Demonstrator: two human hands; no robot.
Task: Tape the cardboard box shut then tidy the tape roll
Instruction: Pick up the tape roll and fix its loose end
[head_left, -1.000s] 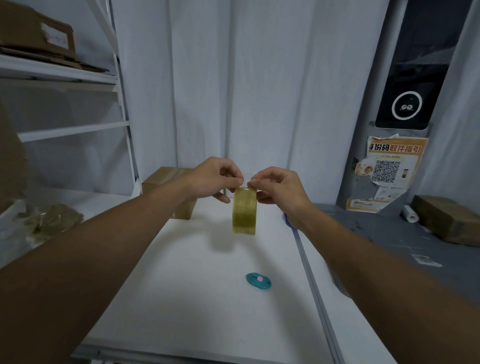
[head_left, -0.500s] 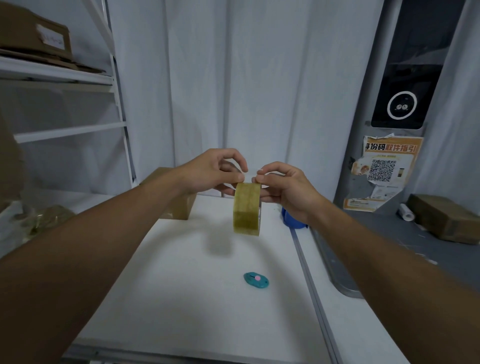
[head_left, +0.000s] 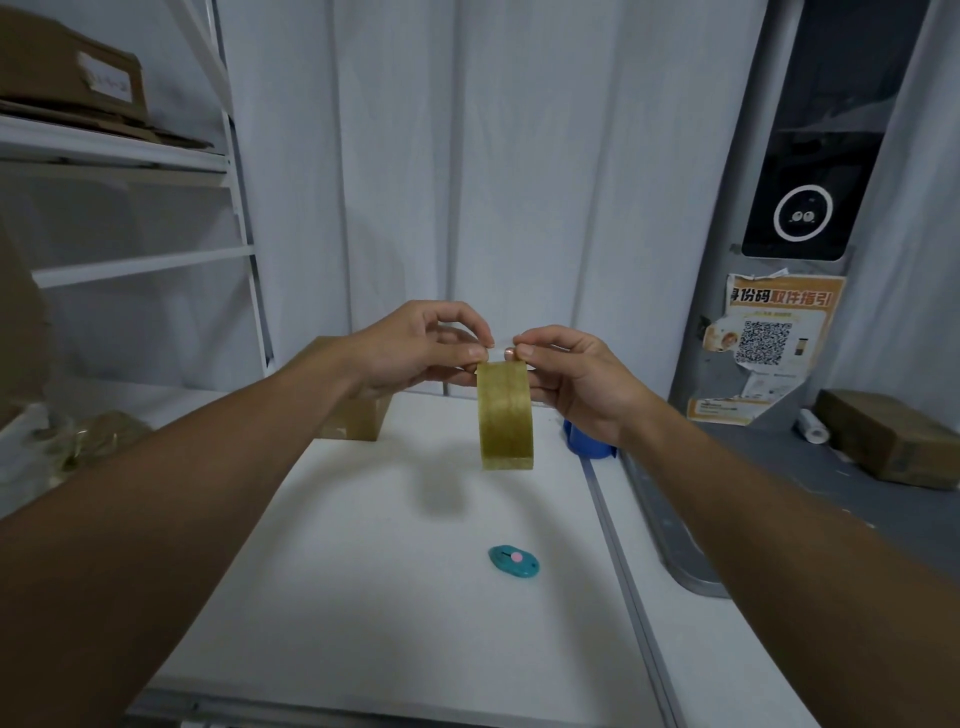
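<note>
here both hands hold the tape roll (head_left: 505, 414) edge-on in the air above the white table (head_left: 363, 597). the left hand (head_left: 415, 348) and right hand (head_left: 576, 382) each pinch thumb and fingers on its top rim. the cardboard box (head_left: 358, 418) sits at the table's far left, mostly hidden behind the left wrist. a small teal cutter (head_left: 514, 561) lies on the table below the roll, well apart.

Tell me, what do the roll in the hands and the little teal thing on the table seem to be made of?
The tape roll looks like clear plastic film wound thick: yellowish, translucent, faintly glossy. The teal cutter looks like smooth moulded plastic with a pink button. The table seems matt white laminate, though that is a guess.
</note>
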